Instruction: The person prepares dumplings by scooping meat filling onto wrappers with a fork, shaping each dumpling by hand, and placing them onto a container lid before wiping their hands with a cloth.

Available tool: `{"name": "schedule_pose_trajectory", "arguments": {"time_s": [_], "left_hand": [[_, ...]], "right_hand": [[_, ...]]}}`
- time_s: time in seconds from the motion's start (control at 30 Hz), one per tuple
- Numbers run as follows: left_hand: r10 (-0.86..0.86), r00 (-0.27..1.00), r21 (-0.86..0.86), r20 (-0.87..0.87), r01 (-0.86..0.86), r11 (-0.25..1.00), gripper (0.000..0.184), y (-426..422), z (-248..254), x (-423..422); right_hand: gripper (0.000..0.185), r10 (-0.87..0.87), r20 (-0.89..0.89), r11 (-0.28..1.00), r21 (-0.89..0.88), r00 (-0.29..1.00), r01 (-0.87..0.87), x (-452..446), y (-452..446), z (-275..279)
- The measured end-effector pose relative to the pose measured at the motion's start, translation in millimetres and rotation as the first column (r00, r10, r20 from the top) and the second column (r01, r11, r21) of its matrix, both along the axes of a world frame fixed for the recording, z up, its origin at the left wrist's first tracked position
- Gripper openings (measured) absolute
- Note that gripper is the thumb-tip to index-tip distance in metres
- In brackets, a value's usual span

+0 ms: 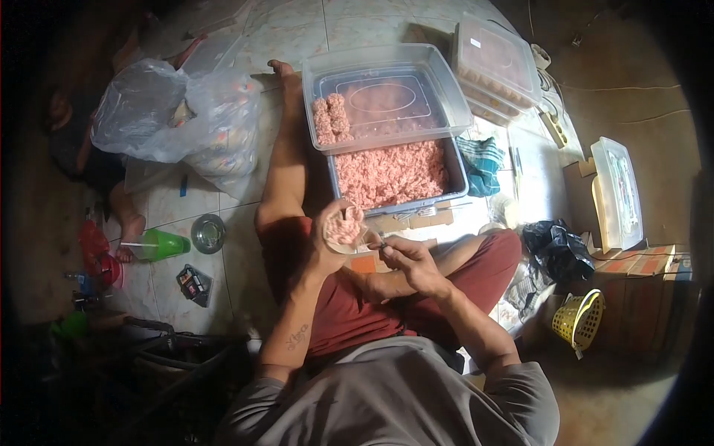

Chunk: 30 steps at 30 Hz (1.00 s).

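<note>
In front of my lap, my left hand point(331, 241) is wrapped round a small round pale container point(339, 247) with pink crumbly food point(345, 225) in it. Close to its right side, my right hand point(416, 266) grips a thin dark-handled utensil point(382, 246), whose far end I cannot make out. Beyond both hands stands a tub point(455, 172) filled with the same pink crumbly mass point(390, 175). A clear plastic box point(454, 97) rests partly over the tub's far side. Two pink crumbly rolls point(332, 119) lie at its left end.
Stacked lidded boxes point(497, 63) stand at the back right, near a teal cloth point(480, 167). To the left are plastic bags point(216, 123), a green cup point(165, 244) and a glass dish point(208, 233). A yellow basket point(578, 321) stands right. Another person's foot point(131, 229) shows far left.
</note>
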State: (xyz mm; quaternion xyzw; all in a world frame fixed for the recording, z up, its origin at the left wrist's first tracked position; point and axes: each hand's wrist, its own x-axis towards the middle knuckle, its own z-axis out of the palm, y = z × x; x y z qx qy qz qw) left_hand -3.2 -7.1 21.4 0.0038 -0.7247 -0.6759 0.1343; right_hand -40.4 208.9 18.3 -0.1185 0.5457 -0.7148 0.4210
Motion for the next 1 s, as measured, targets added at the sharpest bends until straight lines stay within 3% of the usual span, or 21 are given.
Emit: {"name": "schedule_pose_trajectory", "arguments": {"time_s": [0.03, 0.07, 0.17, 0.27, 0.33, 0.4, 0.43, 0.47, 0.5, 0.57, 0.63, 0.67, 0.7, 0.73, 0.77, 0.8, 0.83, 0.87, 0.93, 0.97, 1.0], "left_hand": [[-0.046, 0.999, -0.153, -0.011, 0.043, 0.987, 0.023, 0, 14, 0], [-0.046, 0.999, -0.149, -0.007, 0.044, 0.988, 0.023, 1, 13, 1], [0.034, 0.995, -0.276, 0.091, -0.008, 0.961, 0.025, 0, 11, 4], [0.135, 0.989, -0.021, 0.063, -0.134, 0.991, 0.038, 3, 11, 6], [0.145, 0.987, 0.091, 0.075, -0.151, 0.984, 0.048, 3, 7, 7], [0.054, 0.997, 0.072, 0.060, -0.058, 0.996, 0.047, 5, 4, 4], [-0.046, 0.999, 0.106, 0.012, 0.044, 0.993, 0.046, 8, 7, 4], [-0.049, 0.999, -0.007, -0.006, 0.049, 0.999, 0.044, 14, -5, 7], [0.069, 0.986, -0.190, -0.153, -0.098, 0.977, 0.045, 24, -1, 8], [0.157, 0.936, -0.340, -0.315, -0.266, 0.902, 0.047, 33, 7, 3], [0.303, 0.951, -0.136, -0.064, -0.309, 0.941, 0.043, 29, 11, -8], [0.306, 0.950, -0.136, -0.062, -0.312, 0.940, 0.043, 23, 11, -5], [0.109, 0.992, 0.218, 0.056, -0.119, 0.969, 0.048, 14, 11, 1], [-0.120, 0.989, 0.558, 0.090, 0.049, 0.828, 0.053, 6, 10, 7], [-0.106, 0.994, 0.411, -0.023, 0.106, 0.906, 0.047, 3, 8, 7], [-0.104, 0.994, 0.413, -0.022, 0.104, 0.905, 0.047, 3, 7, 5], [-0.043, 0.998, 0.285, -0.038, 0.052, 0.957, 0.040, 4, 5, 2], [-0.016, 0.998, 0.216, -0.053, 0.027, 0.976, 0.036, 6, 5, 1], [-0.042, 0.999, 0.027, -0.032, 0.043, 0.999, 0.029, 12, 7, 2], [-0.092, 0.996, -0.088, 0.016, 0.093, 0.992, 0.026, 18, 8, 3], [0.010, 0.997, -0.214, -0.071, -0.025, 0.977, 0.026, 28, 12, -1]], "right_hand": [[0.022, 0.029, -0.408, 0.992, 0.123, 0.912, 0.023, -4, -5, 8], [0.018, 0.110, -0.737, 0.970, 0.226, 0.667, 0.090, -8, -7, 15], [0.022, 0.161, -0.761, 0.936, 0.320, 0.628, 0.148, -20, 4, 28], [0.022, 0.157, -0.752, 0.918, 0.350, 0.640, 0.186, -18, 15, 20], [0.020, 0.021, -0.217, 0.972, 0.235, 0.976, 0.031, -5, 18, 10], [0.021, 0.002, -0.081, 0.993, 0.120, 0.997, 0.007, 7, 13, -5], [0.020, -0.019, -0.277, 0.994, 0.095, 0.961, 0.047, 12, 3, -10], [0.019, -0.043, -0.460, 0.995, 0.065, 0.887, 0.082, 17, -5, -13], [0.019, -0.045, -0.460, 0.994, 0.067, 0.887, 0.085, 17, -9, -10], [0.017, 0.111, -0.807, 0.910, 0.317, 0.580, 0.268, 11, -13, 0], [0.018, 0.061, -0.775, 0.919, 0.289, 0.629, 0.268, 10, -6, -2], [0.019, 0.011, -0.738, 0.925, 0.264, 0.674, 0.275, 10, 1, -5], [0.022, -0.011, -0.663, 0.929, 0.270, 0.749, 0.252, 13, 6, -6], [0.022, -0.005, -0.660, 0.929, 0.275, 0.752, 0.247, 16, 12, -6], [0.021, -0.034, -0.431, 0.943, 0.285, 0.902, 0.172, 20, 17, -5], [0.021, -0.052, -0.172, 0.957, 0.273, 0.984, 0.098, 22, 19, -3], [0.023, -0.041, -0.016, 0.975, 0.220, 0.999, 0.043, 23, 21, -3], [0.023, -0.040, -0.019, 0.975, 0.217, 0.999, 0.044, 25, 18, -3], [0.022, -0.060, -0.357, 0.988, 0.113, 0.932, 0.107, 31, 4, -7], [0.023, -0.107, -0.552, 0.979, 0.086, 0.827, 0.183, 33, -5, -20], [0.023, -0.107, -0.550, 0.978, 0.092, 0.828, 0.188, 34, -12, -18]]}}
